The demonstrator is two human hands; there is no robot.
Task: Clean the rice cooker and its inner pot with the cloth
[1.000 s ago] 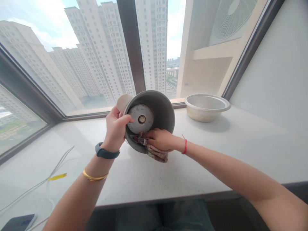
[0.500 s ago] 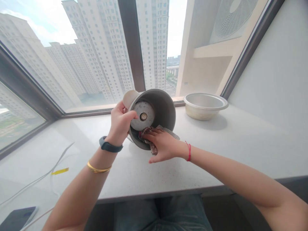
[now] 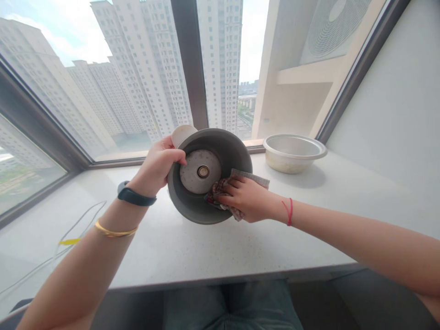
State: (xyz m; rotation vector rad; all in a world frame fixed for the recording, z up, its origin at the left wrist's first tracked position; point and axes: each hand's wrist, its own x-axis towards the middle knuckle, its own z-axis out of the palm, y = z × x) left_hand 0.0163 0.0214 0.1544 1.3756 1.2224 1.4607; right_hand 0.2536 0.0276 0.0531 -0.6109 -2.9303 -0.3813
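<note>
A rice cooker body [image 3: 237, 146] is tipped on the white sill, its open mouth turned toward me. Inside shows a round metal heating plate [image 3: 192, 178] with a small central button. My left hand [image 3: 156, 165] grips the cooker's left rim, thumb over the edge, beside a pale rounded part [image 3: 184, 134] that juts out there. My right hand [image 3: 245, 197] is closed on a brown checked cloth [image 3: 252, 176] and presses it against the lower right inner wall. Part of the cloth lies hidden under the fingers.
A pale metal pot [image 3: 292, 162] stands at the back right by the window frame. To the left lie a thin cable [image 3: 82, 215] and a yellow tag [image 3: 69, 241]. The sill's front edge [image 3: 220, 280] runs just before my lap.
The cooker has turned to face me more squarely, showing more of the plate. My left hand has shifted left with its rim. My right hand and cloth have moved right along the wall.
</note>
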